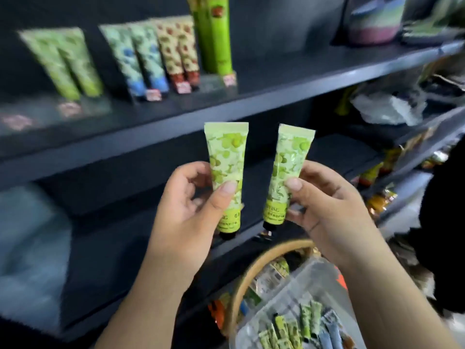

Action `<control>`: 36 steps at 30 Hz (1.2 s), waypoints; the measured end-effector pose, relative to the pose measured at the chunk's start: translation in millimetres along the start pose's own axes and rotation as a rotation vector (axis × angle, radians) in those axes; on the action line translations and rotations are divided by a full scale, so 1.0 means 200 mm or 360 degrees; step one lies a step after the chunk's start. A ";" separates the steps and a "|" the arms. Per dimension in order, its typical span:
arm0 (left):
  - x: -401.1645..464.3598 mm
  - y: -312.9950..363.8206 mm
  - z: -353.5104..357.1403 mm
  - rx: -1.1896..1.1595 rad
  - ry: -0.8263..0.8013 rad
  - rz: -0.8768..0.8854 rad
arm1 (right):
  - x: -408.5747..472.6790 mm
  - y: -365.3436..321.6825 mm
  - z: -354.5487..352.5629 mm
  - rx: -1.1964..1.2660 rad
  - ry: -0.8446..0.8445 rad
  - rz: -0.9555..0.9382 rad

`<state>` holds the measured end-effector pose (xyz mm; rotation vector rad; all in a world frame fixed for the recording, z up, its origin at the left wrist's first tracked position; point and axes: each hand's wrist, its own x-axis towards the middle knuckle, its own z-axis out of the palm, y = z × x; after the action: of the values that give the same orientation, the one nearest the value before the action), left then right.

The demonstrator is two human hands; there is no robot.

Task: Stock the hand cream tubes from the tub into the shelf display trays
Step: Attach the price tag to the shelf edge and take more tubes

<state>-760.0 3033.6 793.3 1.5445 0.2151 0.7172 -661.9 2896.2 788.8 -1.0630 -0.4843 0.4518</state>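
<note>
My left hand [186,205] pinches a green flowered hand cream tube [226,159], cap down, between thumb and fingers. My right hand [324,205] pinches a second green tube [286,167] the same way. Both tubes stand upright side by side in front of the dark shelf. Below them the clear plastic tub [284,295] holds several green and blue tubes [307,326]. On the upper shelf, clear display trays [83,107] hold green tubes [65,61], blue-flowered tubes [141,56] and red-flowered tubes [178,49], all standing upright.
A tall green box [216,34] stands right of the red tubes. A round wooden-rimmed basket [254,270] with small packets sits under the tub. Bagged goods [385,109] fill the shelves at the right. A striped container [375,18] sits top right.
</note>
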 end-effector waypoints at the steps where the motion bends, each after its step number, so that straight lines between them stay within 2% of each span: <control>1: -0.01 0.07 -0.09 0.0026 0.0070 0.0061 | 0.03 -0.03 0.09 0.0008 -0.0103 -0.0018; 7: -0.03 0.40 -0.54 0.0151 0.0376 0.0348 | 0.18 -0.16 0.59 -0.0052 -0.0567 -0.0178; 14: 0.14 0.63 -0.98 0.0151 0.0465 0.0406 | 0.39 -0.22 1.08 -0.0360 -0.0638 -0.0287; 21: 0.36 0.75 -1.30 0.0282 0.0343 0.0423 | 0.59 -0.23 1.35 -0.0462 -0.0557 -0.0370; 26: 0.54 0.72 -1.38 0.0344 0.0226 0.0364 | 0.74 -0.19 1.43 -0.0643 -0.0504 -0.0428; 36: 0.82 0.62 -1.38 0.0315 0.0296 0.0223 | 1.12 0.07 1.47 -0.1510 -0.0213 -0.0637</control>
<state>-820.3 3336.5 945.2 1.6929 0.3267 0.9757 -651.9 3237.9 928.4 -1.7923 -1.0611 -0.1018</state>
